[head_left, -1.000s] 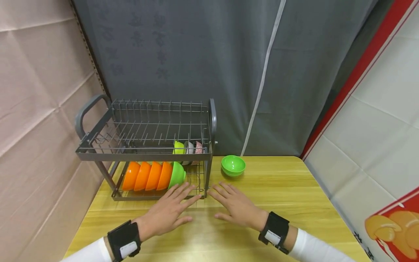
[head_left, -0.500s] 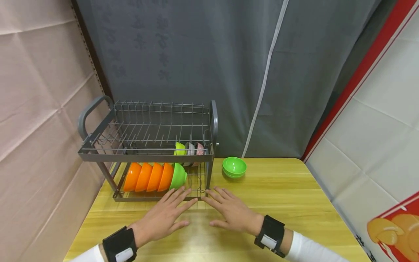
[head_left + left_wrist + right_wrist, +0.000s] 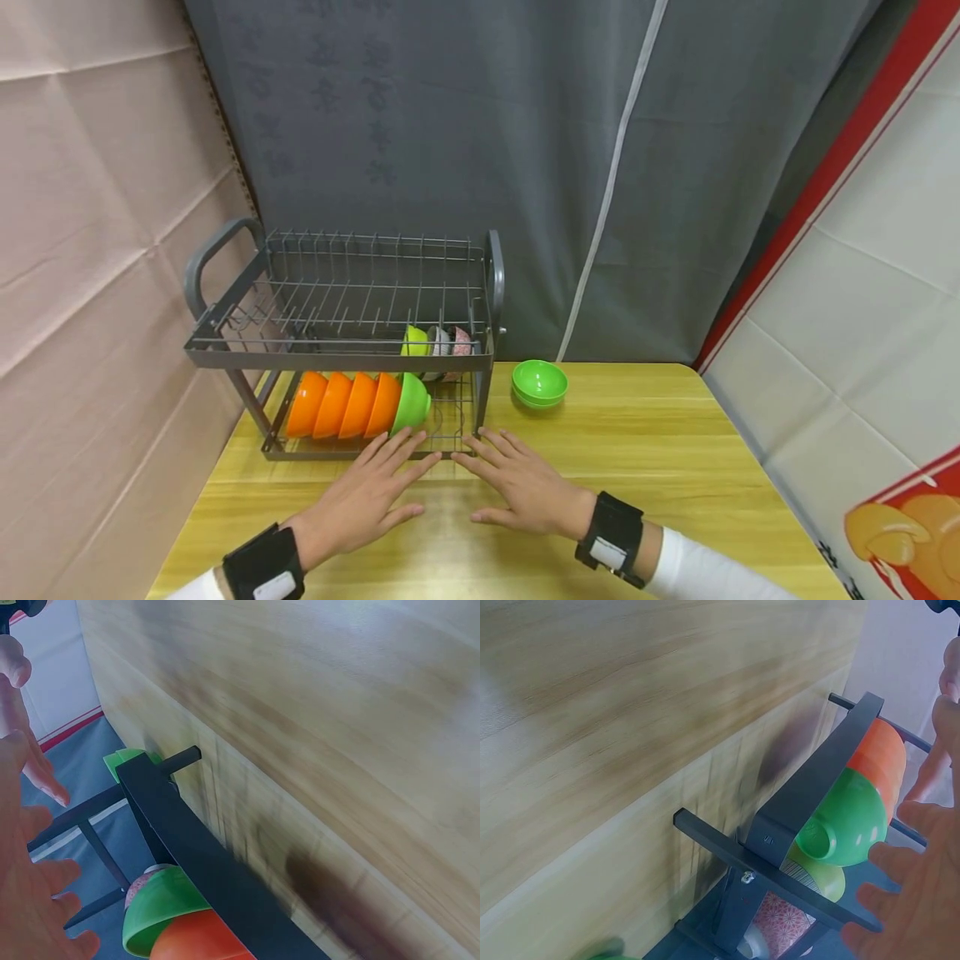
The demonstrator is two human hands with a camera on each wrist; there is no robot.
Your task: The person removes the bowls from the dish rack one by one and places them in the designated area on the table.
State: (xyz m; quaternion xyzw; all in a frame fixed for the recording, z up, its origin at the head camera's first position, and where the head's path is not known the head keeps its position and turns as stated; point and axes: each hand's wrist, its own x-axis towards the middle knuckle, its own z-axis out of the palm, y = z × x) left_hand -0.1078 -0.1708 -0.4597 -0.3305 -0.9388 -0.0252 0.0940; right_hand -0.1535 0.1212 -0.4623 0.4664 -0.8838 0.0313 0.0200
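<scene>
I see two bare hands, my left hand [image 3: 360, 504] and right hand [image 3: 525, 487]. Behind each sits a wide black wrist strap bearing a small white patch, then a white sleeve.

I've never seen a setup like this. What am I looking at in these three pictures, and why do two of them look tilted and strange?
There is no machine here: a person works with two bare hands, wearing a black band with a small camera on each wrist. The wide picture comes from a camera on the head, looking down at a wooden table. The two odd pictures come from the wrist cameras, so everything looks tilted and close. The left hand and the right hand lie flat on the table with fingers spread, holding nothing. Just beyond their fingertips stands a grey two-level dish rack. Its lower level holds four orange bowls and a green bowl on edge, with a few smaller bowls behind. Another green bowl sits on the table right of the rack.
</scene>
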